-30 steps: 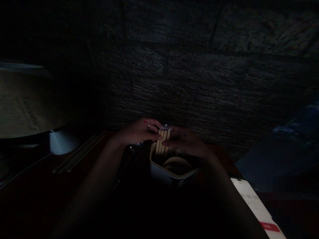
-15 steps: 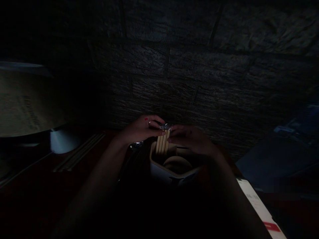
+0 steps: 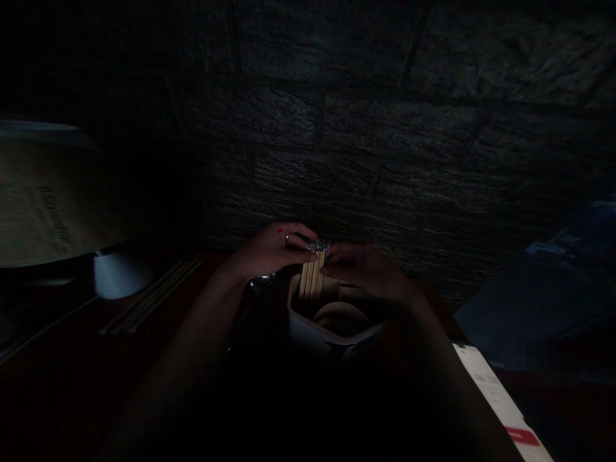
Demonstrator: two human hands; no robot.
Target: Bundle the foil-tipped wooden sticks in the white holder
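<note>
A bundle of chopsticks (image 3: 312, 279) stands upright in the left compartment of a pale divided holder (image 3: 308, 330), their tops silvery and glinting. My left hand (image 3: 276, 249), wearing a ring, grips the bundle near its top with thumb and fingers. From the other side my right hand (image 3: 368, 269) closes its fingers on the same upper end. The lower tips sit down inside the holder, out of sight. A round, pale rim (image 3: 341, 314) shows in the holder's front compartment; what it belongs to is too dark to tell.
More chopsticks (image 3: 151, 295) lie on the dark red table at left, beside a white cone-shaped object (image 3: 118, 276) and a large tan container (image 3: 43, 199) with lettering. A lit phone (image 3: 495, 398) lies at lower right. A stone-block wall (image 3: 337, 141) rises behind.
Both hands keep their grip on the chopsticks with almost no movement. The whole view has shifted very slightly.
</note>
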